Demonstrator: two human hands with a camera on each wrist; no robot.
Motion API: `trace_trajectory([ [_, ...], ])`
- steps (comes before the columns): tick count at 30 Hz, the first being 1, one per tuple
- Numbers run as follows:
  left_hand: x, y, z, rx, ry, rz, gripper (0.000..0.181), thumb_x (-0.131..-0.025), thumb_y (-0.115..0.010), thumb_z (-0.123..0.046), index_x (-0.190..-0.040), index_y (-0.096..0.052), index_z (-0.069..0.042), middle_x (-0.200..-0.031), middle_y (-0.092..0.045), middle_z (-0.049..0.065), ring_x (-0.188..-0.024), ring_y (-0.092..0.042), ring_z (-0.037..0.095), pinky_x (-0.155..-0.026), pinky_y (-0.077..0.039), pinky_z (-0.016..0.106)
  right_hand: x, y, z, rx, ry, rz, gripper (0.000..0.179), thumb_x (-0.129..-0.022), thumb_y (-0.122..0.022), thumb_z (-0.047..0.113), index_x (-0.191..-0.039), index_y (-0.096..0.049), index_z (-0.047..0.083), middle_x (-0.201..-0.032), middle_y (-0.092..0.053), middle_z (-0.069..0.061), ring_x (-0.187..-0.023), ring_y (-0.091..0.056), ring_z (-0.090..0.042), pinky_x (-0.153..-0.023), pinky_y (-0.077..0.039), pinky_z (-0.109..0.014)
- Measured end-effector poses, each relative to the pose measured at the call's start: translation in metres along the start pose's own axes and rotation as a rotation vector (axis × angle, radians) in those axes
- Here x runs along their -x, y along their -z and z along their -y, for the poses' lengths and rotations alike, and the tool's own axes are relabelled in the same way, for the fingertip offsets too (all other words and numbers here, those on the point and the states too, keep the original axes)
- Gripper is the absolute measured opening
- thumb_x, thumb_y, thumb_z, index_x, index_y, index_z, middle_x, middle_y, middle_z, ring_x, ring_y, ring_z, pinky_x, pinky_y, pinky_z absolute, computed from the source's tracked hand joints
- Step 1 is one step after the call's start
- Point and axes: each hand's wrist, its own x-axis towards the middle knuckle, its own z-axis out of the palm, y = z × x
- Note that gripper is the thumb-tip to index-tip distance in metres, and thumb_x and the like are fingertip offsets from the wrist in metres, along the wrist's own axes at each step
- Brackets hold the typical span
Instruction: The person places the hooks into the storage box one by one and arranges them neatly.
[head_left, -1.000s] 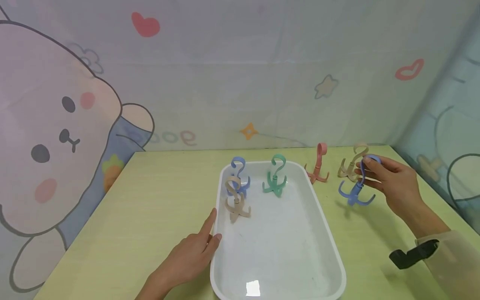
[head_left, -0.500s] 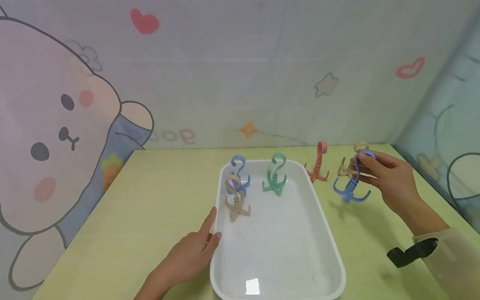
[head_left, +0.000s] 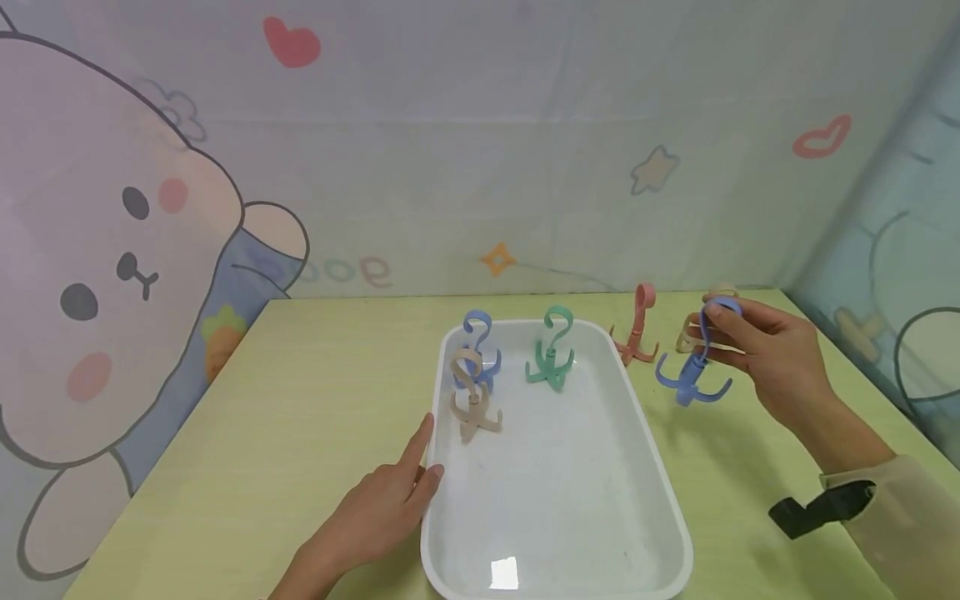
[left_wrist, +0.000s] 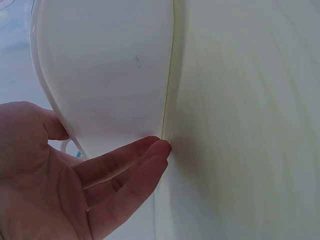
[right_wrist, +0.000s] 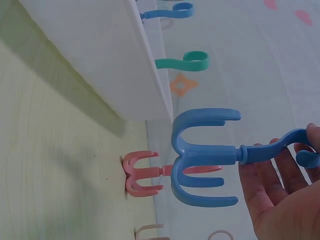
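Observation:
My right hand (head_left: 780,354) pinches the curved top of a blue multi-prong hook (head_left: 692,375), which hangs over the table right of the white tray (head_left: 667,500). In the right wrist view the blue hook (right_wrist: 205,155) shows its stem and several upturned prongs. My left hand (head_left: 378,508) rests against the tray's left side, thumb at the rim and fingers along the outer wall, as the left wrist view shows with the hand (left_wrist: 115,185). Inside the tray stand another blue hook (head_left: 487,379), a beige hook (head_left: 473,412) and a green hook (head_left: 551,367).
A pink hook (head_left: 637,333) stands on the table (head_left: 322,375) just right of the tray. Behind my right fingers is a second beige hook (head_left: 684,337), partly hidden. A patterned cloth (head_left: 450,167) hangs along the table's back edge.
My right hand has carried the blue hook left and slightly up, toward the tray, covering more of the beige hook behind. The left hand stays in place.

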Motion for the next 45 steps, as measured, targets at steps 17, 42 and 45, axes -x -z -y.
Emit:
trace_trajectory([
  [17,-0.001,-0.001,0.001,0.003,0.006,0.007,0.067,-0.111,-0.050,-0.034,-0.170,-0.023,-0.015,-0.111,-0.076,0.001,-0.087,-0.065,0.012,-0.078,-0.051,0.038,0.000,-0.007,0.001,-0.001,-0.010,0.024,0.020,-0.099,-0.074,0.016,-0.117,-0.079,0.012,-0.103,-0.083,-0.001,-0.094,-0.081,-0.017,-0.078,-0.063,-0.030],
  [42,-0.001,-0.001,0.003,0.006,0.003,0.015,0.067,-0.112,-0.049,-0.035,-0.170,-0.023,-0.014,-0.110,-0.076,0.000,-0.086,-0.064,0.012,-0.077,-0.050,0.036,0.003,-0.021,0.009,0.032,-0.031,0.064,0.015,-0.101,-0.071,0.014,-0.113,-0.080,0.013,-0.102,-0.083,-0.001,-0.093,-0.081,-0.017,-0.078,-0.063,-0.031],
  [45,-0.001,-0.001,0.002,0.006,0.002,0.013,0.067,-0.111,-0.049,-0.035,-0.170,-0.023,-0.014,-0.110,-0.076,0.000,-0.087,-0.064,0.012,-0.077,-0.050,0.036,0.004,-0.024,0.010,0.054,-0.036,0.063,0.015,-0.101,-0.072,0.015,-0.113,-0.080,0.014,-0.102,-0.083,0.001,-0.093,-0.081,-0.016,-0.077,-0.063,-0.031],
])
